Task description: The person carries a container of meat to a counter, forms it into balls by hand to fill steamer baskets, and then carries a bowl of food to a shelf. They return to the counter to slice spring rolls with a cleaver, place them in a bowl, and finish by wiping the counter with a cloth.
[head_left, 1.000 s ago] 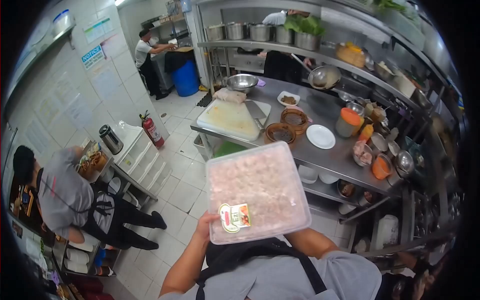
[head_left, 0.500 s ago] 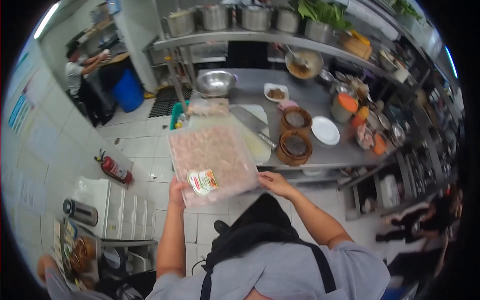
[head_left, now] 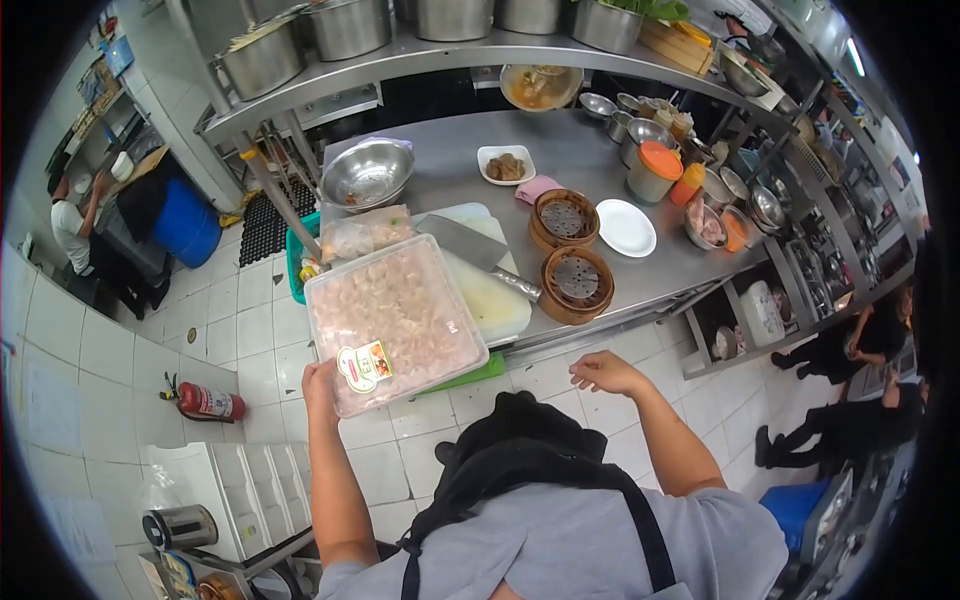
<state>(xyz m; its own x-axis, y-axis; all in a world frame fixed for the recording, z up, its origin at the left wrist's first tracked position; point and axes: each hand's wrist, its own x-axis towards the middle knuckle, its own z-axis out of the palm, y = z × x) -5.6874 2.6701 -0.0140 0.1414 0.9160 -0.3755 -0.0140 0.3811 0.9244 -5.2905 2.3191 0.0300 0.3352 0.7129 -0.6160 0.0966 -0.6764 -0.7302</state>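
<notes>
My left hand [head_left: 319, 388] grips the lower left corner of a large clear plastic container [head_left: 400, 300], full of pale pink pieces that look like raw shrimp or meat. A label [head_left: 364, 366] is stuck near that corner. The container's far part overlaps the cutting board [head_left: 505, 312] at the counter's edge. In the air to its right is my right hand [head_left: 607, 374], holding nothing, its fingers loosely bent and apart. A cleaver [head_left: 465, 243] lies on the board behind the container, beside a plastic bag of food [head_left: 365, 232].
Two round bamboo steamers [head_left: 577, 285], a white plate [head_left: 627, 228], a small dish of food [head_left: 506, 165] and a steel bowl [head_left: 368, 174] stand on the steel counter [head_left: 440, 135]. A shelf [head_left: 480, 52] with pots runs above. Other people are at far left and right.
My right hand has let go of the container's right side and moved right. The container has shifted left, still in my left hand. The camera view has moved closer to the counter.
</notes>
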